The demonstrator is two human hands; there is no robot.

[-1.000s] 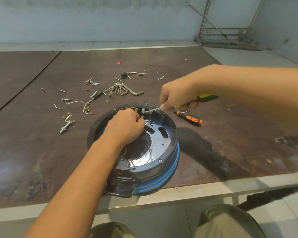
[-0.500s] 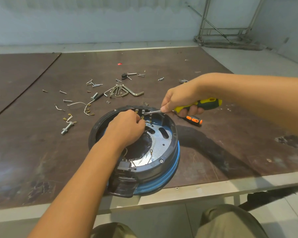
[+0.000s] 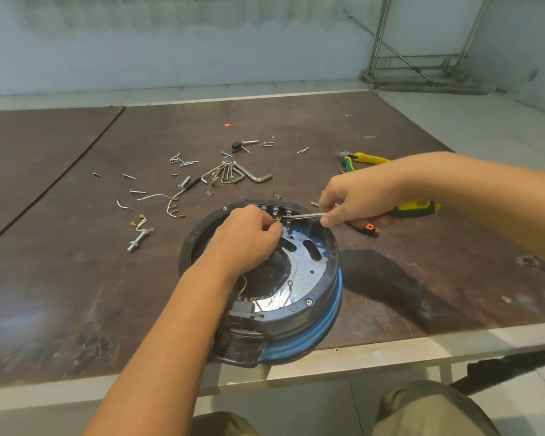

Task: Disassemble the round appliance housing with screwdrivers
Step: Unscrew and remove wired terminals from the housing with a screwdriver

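The round black housing (image 3: 320,305) with a blue band sits upside down at the table's front edge, its shiny metal plate (image 3: 306,269) exposed. My left hand (image 3: 244,239) reaches inside and pinches a small brass terminal at the far rim. My right hand (image 3: 356,198) grips a yellow-green handled screwdriver (image 3: 414,208), whose shaft lies nearly level and whose tip meets the terminals beside my left fingers. A black and orange screwdriver (image 3: 370,229) lies on the table just under my right hand.
Loose screws, wire pieces and brass terminals (image 3: 173,210) are scattered behind the housing to the left. A bunch of hex keys (image 3: 233,174) lies further back, yellow-green pliers (image 3: 364,159) at the right. A bolt (image 3: 138,240) lies left. The table's front edge (image 3: 390,344) runs just below the housing.
My right hand has slid right and slightly down, showing more of the yellow-green handle and uncovering the pliers behind it. My left hand stays at the terminals.
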